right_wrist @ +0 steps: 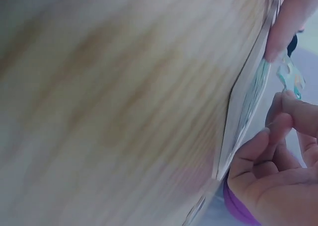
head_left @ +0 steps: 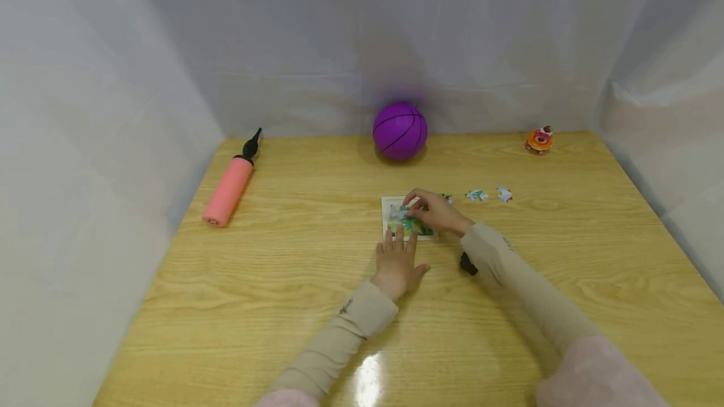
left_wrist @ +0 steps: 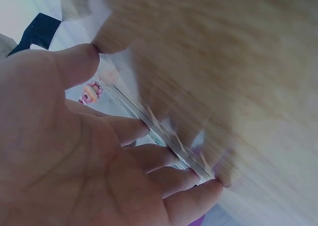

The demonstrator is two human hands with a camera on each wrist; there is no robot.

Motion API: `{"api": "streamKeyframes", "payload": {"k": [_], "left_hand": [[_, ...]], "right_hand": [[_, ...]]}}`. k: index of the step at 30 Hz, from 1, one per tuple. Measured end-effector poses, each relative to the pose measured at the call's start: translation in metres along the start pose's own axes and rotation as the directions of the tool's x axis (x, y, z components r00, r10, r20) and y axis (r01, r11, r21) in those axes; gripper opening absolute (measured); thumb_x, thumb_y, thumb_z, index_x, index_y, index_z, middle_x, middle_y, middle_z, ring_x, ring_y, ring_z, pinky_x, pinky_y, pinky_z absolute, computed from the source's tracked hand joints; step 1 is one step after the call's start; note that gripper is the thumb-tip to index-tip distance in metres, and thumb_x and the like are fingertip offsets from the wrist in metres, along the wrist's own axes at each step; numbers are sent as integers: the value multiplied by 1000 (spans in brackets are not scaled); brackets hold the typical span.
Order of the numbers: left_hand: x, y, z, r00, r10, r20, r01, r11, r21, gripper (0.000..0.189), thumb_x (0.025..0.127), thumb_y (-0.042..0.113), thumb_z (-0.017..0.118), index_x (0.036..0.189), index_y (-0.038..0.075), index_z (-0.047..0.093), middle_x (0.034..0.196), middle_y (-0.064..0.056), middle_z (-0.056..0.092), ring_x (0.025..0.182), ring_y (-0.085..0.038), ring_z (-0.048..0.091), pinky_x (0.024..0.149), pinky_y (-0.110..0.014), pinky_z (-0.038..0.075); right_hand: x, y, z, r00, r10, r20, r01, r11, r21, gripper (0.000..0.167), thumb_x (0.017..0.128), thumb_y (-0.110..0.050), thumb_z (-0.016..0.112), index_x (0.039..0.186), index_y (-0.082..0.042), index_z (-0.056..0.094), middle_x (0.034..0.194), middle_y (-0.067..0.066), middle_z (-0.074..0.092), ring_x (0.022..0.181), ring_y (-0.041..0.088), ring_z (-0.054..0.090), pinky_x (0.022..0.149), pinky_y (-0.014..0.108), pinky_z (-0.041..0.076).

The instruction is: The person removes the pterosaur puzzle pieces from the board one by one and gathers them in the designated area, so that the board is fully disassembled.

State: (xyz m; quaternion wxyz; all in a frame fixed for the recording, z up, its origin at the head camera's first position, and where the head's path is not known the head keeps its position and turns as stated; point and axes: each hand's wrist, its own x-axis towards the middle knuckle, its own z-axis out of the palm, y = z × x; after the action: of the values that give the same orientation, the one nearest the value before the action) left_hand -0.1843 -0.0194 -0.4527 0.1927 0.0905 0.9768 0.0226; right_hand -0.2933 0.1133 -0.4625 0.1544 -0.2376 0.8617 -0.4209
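A small jigsaw puzzle [head_left: 394, 213] in a pale tray [head_left: 386, 201] lies at the middle of the table, partly covered by both hands. My left hand [head_left: 397, 264] is laid palm down with fingers spread, its fingertips on the tray's near edge; in the left wrist view the fingers look nearly straight along that edge. Over the puzzle's right side, my right hand [head_left: 434, 211] pinches a puzzle piece [right_wrist: 289, 77] between thumb and finger. That piece is tilted up from the tray in the right wrist view.
Loose puzzle pieces [head_left: 477, 195] lie in a row right of the tray. Behind are a purple ball [head_left: 400, 131] and a small bear figure [head_left: 540, 140]. A pink hand pump [head_left: 229, 191] lies at the left. A small black object [head_left: 468, 264] shows beside the right cuff.
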Motion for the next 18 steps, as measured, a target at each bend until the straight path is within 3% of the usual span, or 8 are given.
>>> {"api": "streamKeyframes", "payload": {"k": [11,18], "left_hand": [[-2,0,0,1000,1,-18,-1,1000,-27,75,97,57,44,157,19,18,164,-13,16,151,-34,17,120,-47,27],[-2,0,-1,1000,7,-12,-8,999,-39,75,98,56,44,157,19,18,164,-13,15,151,-34,17,121,-48,26]], "right_hand": [[-26,27,-40,998,26,-58,-27,1000,-11,22,98,-5,56,119,-1,60,111,23,66,100,33,65,83,37,54],[-44,48,-59,998,52,-38,-52,998,-21,22,98,-4,55,118,3,61,117,27,65,106,40,64,93,52,52]]}}
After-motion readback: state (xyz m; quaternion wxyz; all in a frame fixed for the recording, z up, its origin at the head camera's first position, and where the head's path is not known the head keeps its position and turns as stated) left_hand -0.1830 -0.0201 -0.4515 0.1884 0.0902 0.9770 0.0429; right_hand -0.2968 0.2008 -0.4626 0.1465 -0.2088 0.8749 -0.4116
